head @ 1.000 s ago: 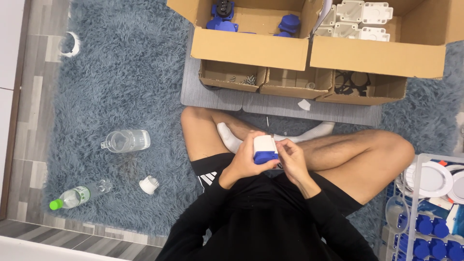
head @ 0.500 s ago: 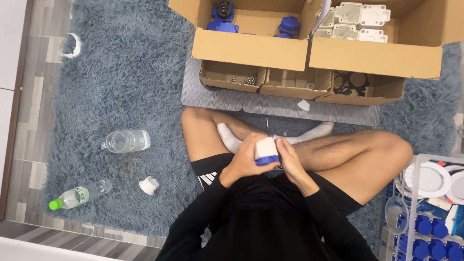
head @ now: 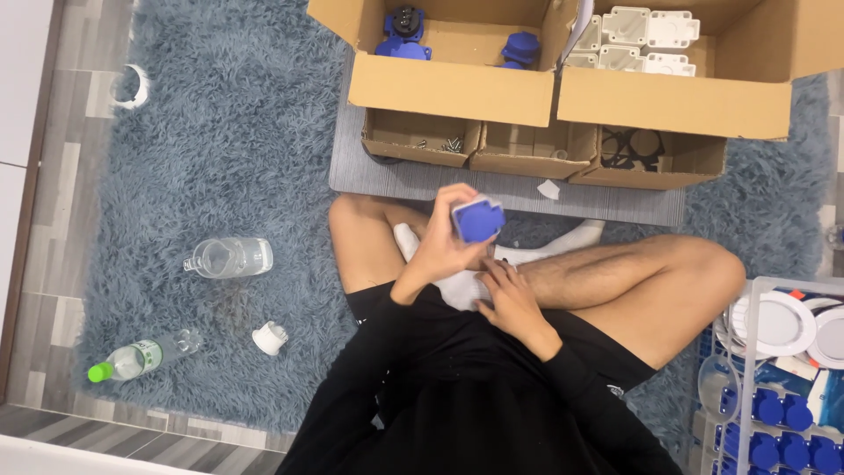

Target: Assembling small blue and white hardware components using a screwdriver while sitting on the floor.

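Note:
I sit cross-legged on a blue-grey shaggy rug [head: 220,158]. My left hand [head: 444,242] is raised in front of me and grips a small blue and white plastic part [head: 477,218], its blue face turned up. My right hand [head: 508,295] rests low on my lap by my white sock, fingers spread, holding nothing that I can see. Straight ahead stand open cardboard boxes: one with blue parts [head: 400,35], one with white square housings [head: 642,35].
Three small cardboard trays [head: 422,141] with screws and black rings sit on a grey mat [head: 369,176]. A clear jug [head: 229,258], a green-capped bottle [head: 136,359] and a white cup [head: 270,338] lie on the left. A wire rack [head: 782,378] with blue parts stands on the right.
My left hand has lifted the blue and white part up and forward, away from my lap. My right hand has let go of it and dropped toward my sock.

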